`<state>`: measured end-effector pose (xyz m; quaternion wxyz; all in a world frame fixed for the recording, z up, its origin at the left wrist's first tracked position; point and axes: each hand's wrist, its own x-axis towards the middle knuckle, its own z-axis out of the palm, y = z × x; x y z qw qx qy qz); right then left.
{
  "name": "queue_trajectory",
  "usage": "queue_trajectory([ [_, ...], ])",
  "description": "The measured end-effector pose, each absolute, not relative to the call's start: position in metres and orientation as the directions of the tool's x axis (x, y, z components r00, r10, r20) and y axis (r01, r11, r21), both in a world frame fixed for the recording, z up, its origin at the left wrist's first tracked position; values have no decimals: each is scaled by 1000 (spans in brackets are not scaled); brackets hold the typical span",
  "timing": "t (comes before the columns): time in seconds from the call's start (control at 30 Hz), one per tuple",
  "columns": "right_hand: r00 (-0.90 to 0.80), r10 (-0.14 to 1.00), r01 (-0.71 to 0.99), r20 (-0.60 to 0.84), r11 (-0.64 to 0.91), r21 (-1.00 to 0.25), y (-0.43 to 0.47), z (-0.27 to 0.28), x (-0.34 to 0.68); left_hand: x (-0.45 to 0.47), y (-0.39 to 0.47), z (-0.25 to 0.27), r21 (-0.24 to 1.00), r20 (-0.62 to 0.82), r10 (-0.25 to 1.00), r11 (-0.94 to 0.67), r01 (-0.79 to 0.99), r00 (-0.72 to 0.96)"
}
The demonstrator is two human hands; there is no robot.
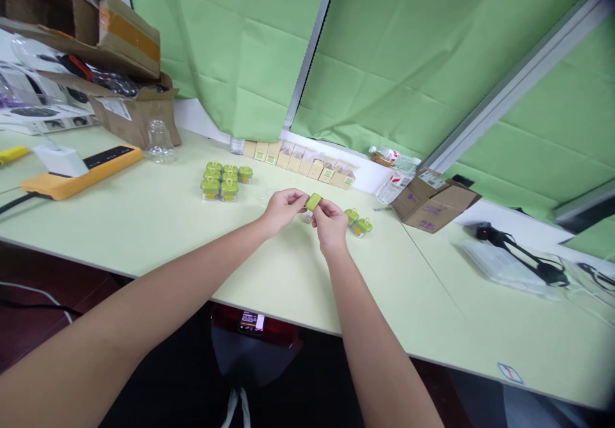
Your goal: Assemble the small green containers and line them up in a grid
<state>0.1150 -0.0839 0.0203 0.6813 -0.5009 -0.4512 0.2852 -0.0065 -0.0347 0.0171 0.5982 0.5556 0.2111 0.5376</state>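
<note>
A small green rounded lid [314,201] is held above the table between my two hands; fingers hide whatever lies beneath it. My left hand [284,210] pinches at its left side with thumb and fingertips. From the lower right, my right hand [330,223] grips it with closed fingers. Just below the fingers a small shiny item is partly visible, too small to name. Right of my right hand stand clear little boxes with green lids [361,225]. Several more of these green-lidded boxes [229,188] are grouped in rows to the left of my hands.
Small open cartons [305,162] line the back wall. Plastic bottles [394,186] and a cardboard box [430,204] stand at the back right. On the left are an orange power strip [79,175], a clear jar [159,143] and stacked cardboard boxes [129,111]. A phone [252,321] lies below the table edge.
</note>
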Motion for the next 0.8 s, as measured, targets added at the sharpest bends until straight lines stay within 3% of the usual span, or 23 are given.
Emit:
queue_trajectory([
  [0.23,394,840,200,372,317,-927,-83,16,113,-5,-24,4,913,391,872,-330,-238,294],
  [0.47,406,811,210,422,367,-906,-84,17,108,-4,-23,4,922,373,901,-335,-192,219],
  [0.6,406,818,193,408,360,-913,-85,18,107,-5,-28,10,922,303,925,-225,-314,227],
  [0.8,447,816,102,365,359,-928,-86,21,107,-10,-33,19,862,169,856,113,-495,489],
])
